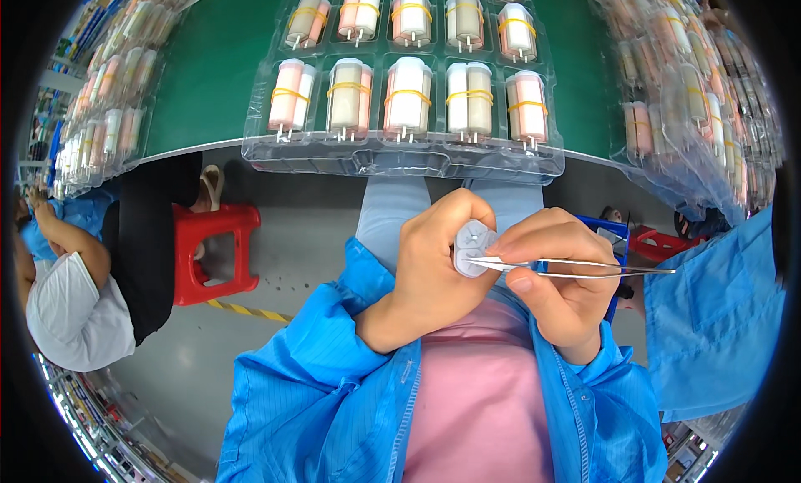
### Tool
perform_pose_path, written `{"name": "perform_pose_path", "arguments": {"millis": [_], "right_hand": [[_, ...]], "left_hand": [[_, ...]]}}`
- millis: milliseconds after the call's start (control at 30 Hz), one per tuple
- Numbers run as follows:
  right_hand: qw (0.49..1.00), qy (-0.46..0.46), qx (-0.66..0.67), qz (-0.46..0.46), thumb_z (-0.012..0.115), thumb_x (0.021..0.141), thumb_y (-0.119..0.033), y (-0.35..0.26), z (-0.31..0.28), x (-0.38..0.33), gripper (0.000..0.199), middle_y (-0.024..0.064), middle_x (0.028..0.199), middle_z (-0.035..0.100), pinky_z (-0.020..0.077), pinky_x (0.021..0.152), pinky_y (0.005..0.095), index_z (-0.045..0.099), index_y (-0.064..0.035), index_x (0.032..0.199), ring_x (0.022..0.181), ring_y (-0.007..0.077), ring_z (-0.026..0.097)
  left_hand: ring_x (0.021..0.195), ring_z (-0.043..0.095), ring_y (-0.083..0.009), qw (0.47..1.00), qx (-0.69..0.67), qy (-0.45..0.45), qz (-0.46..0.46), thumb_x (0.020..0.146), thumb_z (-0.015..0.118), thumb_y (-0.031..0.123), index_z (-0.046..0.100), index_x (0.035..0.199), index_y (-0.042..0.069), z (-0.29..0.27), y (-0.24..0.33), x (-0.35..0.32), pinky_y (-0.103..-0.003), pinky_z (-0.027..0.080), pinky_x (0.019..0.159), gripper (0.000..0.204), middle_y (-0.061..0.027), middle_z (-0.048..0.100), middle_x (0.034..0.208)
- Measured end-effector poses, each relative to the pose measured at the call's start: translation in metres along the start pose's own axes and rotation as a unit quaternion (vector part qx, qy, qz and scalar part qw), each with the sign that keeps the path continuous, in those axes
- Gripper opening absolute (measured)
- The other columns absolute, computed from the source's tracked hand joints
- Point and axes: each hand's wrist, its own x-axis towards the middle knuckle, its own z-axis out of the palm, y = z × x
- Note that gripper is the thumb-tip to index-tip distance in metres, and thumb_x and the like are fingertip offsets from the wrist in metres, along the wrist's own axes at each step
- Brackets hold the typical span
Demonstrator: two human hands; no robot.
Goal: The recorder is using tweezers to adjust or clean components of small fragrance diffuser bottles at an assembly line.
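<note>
My left hand (430,270) is closed around a pale part made of joined cylinders (470,254), its rounded end facing up. Most of its body is hidden inside my fist. Metal tweezers (596,270) are pinched between the thumb and fingers of my right hand (563,274). Their tips touch or lie just over the end of the held part; which of the two I cannot tell. Beyond my hands, a clear plastic tray (384,162) carries rows of similar paired cylinders (406,98) in white, pink and grey, bound with yellow bands, with thin prongs toward me.
The tray lies on a green table (200,83), jutting past its near edge. Stacked trays of like parts (692,91) stand at right and more (104,108) at left. A red stool (215,249) and a seated person (79,308) are at left; a blue-clothed person (709,308) is at right.
</note>
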Motion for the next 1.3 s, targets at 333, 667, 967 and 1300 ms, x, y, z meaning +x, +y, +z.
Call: {"name": "perform_pose_path", "arguments": {"millis": [333,667,967,1300], "right_hand": [[1.0,0.001,-0.008,0.012,0.073,0.072,-0.001,-0.0039,0.0029,-0.0001,0.017,0.0138,0.082,0.067,0.0505,0.063,0.0287,0.066,0.0008,0.087,0.072,0.0224,0.065],[1.0,0.007,0.0,0.015,0.071,0.073,-0.001,-0.0013,0.0022,-0.0024,0.014,0.0139,0.082,0.068,0.0506,0.064,0.0279,0.066,0.0007,0.086,0.071,0.0212,0.065],[0.999,0.013,0.008,0.032,0.07,0.072,0.0,0.0003,0.0007,-0.0042,0.012,0.0137,0.081,0.067,0.0502,0.063,0.0271,0.067,0.0008,0.084,0.071,0.0202,0.065],[0.999,0.019,0.024,0.037,0.069,0.071,0.002,0.0015,0.0008,-0.0045,0.013,0.0135,0.08,0.067,0.0502,0.063,0.0274,0.067,0.0009,0.084,0.07,0.0202,0.065]], "left_hand": [[0.062,0.047,-0.0049,1.0,0.009,-0.001,0.018,0.067,0.076,0.007,0.052,0.078,0.005,-0.0029,-0.0044,-0.0024,-0.021,0.037,0.052,0.026,0.0002,0.053,0.069],[0.06,0.047,-0.0054,0.999,0.035,-0.004,0.024,0.067,0.075,0.006,0.052,0.076,0.005,-0.0034,-0.002,-0.0013,-0.022,0.036,0.05,0.025,-0.0007,0.052,0.066],[0.057,0.049,-0.0102,0.996,0.071,-0.012,0.045,0.068,0.074,0.006,0.052,0.076,0.005,-0.0025,-0.0033,0.0001,-0.025,0.037,0.049,0.024,-0.004,0.052,0.065],[0.06,0.057,-0.0319,0.995,0.096,-0.023,0.025,0.062,0.071,0.001,0.05,0.075,0.006,-0.0036,0.0035,0.0011,-0.038,0.041,0.05,0.025,-0.0105,0.054,0.067]]}}
